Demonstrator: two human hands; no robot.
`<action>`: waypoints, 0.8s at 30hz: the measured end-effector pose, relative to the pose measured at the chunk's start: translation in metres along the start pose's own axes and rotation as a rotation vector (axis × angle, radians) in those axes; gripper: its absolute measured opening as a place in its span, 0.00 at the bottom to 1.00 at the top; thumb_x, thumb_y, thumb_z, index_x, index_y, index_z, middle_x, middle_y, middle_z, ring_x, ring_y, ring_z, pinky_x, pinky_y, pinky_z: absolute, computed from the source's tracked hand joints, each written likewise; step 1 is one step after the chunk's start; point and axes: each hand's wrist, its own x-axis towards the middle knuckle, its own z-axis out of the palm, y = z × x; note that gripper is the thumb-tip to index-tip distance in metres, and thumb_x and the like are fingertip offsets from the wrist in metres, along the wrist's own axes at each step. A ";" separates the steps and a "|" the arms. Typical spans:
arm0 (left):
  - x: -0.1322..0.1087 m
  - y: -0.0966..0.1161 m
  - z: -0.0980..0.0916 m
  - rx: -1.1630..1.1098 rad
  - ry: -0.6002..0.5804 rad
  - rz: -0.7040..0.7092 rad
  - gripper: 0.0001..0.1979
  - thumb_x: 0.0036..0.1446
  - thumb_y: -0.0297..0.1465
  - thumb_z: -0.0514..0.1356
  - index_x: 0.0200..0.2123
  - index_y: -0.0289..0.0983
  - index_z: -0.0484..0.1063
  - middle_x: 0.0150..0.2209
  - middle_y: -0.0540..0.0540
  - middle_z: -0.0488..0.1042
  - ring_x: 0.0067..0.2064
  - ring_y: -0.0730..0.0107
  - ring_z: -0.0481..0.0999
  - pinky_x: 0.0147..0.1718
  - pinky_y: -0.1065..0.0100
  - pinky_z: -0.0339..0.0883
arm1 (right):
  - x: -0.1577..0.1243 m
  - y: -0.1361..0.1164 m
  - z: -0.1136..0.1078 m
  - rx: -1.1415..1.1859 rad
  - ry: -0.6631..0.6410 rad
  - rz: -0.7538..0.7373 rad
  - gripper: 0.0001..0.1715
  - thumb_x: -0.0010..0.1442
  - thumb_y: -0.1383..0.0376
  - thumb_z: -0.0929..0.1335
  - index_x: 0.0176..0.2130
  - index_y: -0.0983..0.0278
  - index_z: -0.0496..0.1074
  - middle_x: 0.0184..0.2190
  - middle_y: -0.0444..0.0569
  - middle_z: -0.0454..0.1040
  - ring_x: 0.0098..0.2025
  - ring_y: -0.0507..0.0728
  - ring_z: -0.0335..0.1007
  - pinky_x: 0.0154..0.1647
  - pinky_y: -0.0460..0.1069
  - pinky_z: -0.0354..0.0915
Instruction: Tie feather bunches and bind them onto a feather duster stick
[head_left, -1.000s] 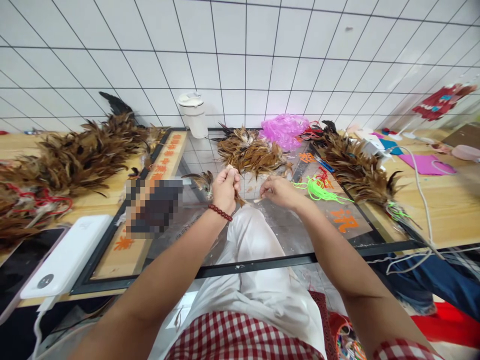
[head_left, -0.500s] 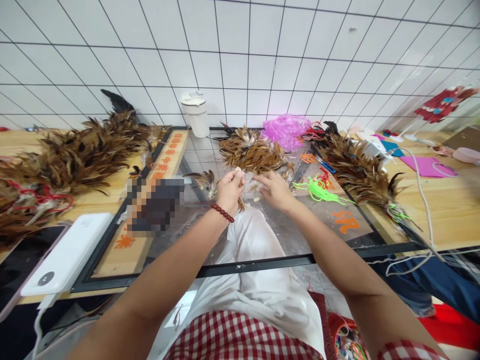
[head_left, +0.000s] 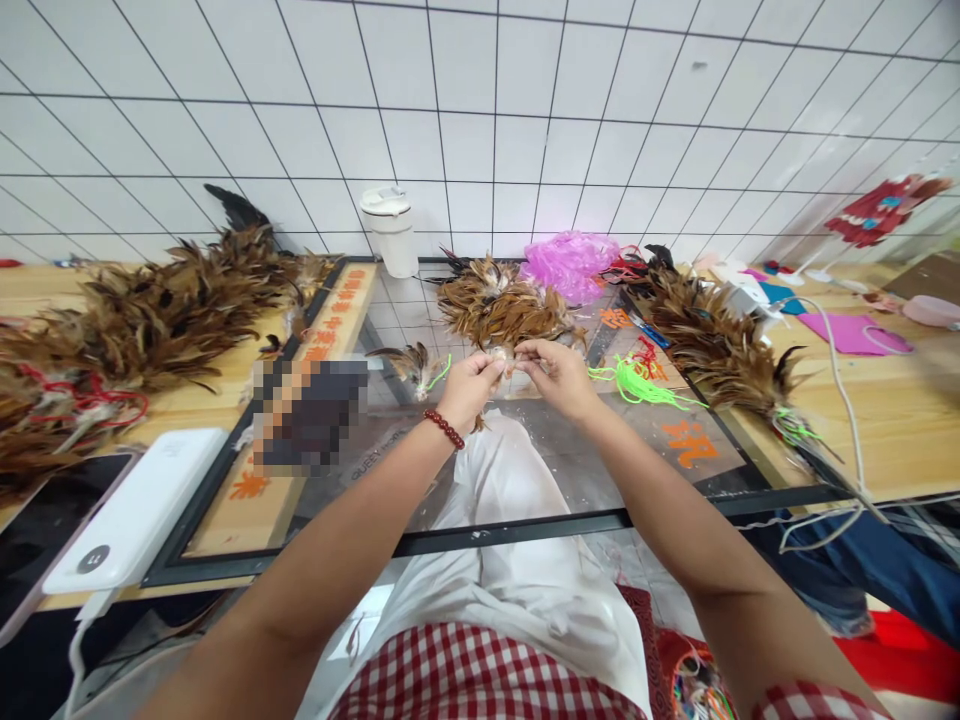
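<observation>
Over the glass panel, my left hand, with a dark red bead bracelet above it, is closed in a pinch on small brown feathers. Their tips stick out below the palm, and a pale fluffy end shows at the fingertips. My right hand faces it with thumb and forefinger pinched close to that pale end; what they grip is too small to make out. Just beyond both hands lies a pile of brown feathers. Left of my left hand rests a small feather bunch with a bright green string.
A black-framed glass panel lies on the wooden table. Long feather bundles lie left, another feather bundle right. Around are a white cup, pink plastic bag, green cords, a power bank and white cable.
My right hand has closed from spread fingers to a pinch and come nearer my left hand. My left hand has lowered slightly, and the green string beside it is now visible.
</observation>
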 end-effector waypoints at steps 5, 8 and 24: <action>0.002 0.002 -0.001 -0.063 0.083 0.019 0.12 0.45 0.37 0.65 0.23 0.34 0.72 0.16 0.54 0.62 0.18 0.82 0.56 0.18 0.76 0.46 | 0.000 0.006 0.001 0.191 0.061 0.104 0.16 0.59 0.65 0.64 0.47 0.63 0.71 0.36 0.49 0.78 0.40 0.55 0.74 0.45 0.51 0.66; 0.000 0.001 0.000 -0.030 -0.005 0.053 0.11 0.45 0.37 0.66 0.23 0.34 0.73 0.16 0.53 0.64 0.19 0.80 0.59 0.20 0.75 0.50 | -0.002 0.000 -0.001 0.069 0.038 0.028 0.16 0.60 0.66 0.63 0.48 0.62 0.71 0.37 0.49 0.78 0.42 0.56 0.74 0.49 0.53 0.65; -0.007 0.002 0.004 0.074 0.001 0.177 0.08 0.50 0.33 0.63 0.24 0.34 0.75 0.16 0.54 0.62 0.20 0.79 0.57 0.21 0.74 0.51 | 0.005 -0.004 -0.005 0.239 0.123 0.188 0.13 0.58 0.57 0.65 0.31 0.64 0.70 0.29 0.47 0.72 0.33 0.54 0.65 0.38 0.49 0.62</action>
